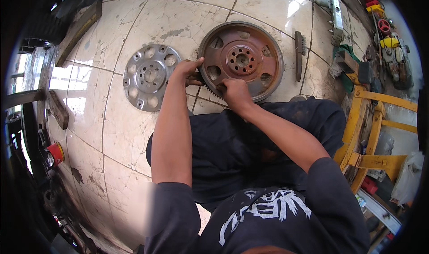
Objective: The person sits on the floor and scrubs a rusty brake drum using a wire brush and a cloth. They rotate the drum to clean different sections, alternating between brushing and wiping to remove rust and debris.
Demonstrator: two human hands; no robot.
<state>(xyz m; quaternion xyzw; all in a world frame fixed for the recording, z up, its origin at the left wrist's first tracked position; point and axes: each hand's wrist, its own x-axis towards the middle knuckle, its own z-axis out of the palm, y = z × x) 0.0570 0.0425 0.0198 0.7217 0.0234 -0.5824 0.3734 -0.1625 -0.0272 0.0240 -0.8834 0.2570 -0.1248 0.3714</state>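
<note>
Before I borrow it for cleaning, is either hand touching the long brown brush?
No, the left hand and right hand are both at the rusty round metal flywheel, apart from the long brown brush.

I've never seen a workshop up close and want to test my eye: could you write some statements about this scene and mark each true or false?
1. The perforated silvery metal disc lies left of the reddish-brown flywheel. True.
2. The left hand is at the flywheel's left edge. True.
3. The right hand holds the wire brush. False: it is at the flywheel's lower-left part; the brush lies right of the flywheel.
4. The floor is bare wooden planks. False: it is pale tile.
5. A yellow frame stands on the right. True.
</note>
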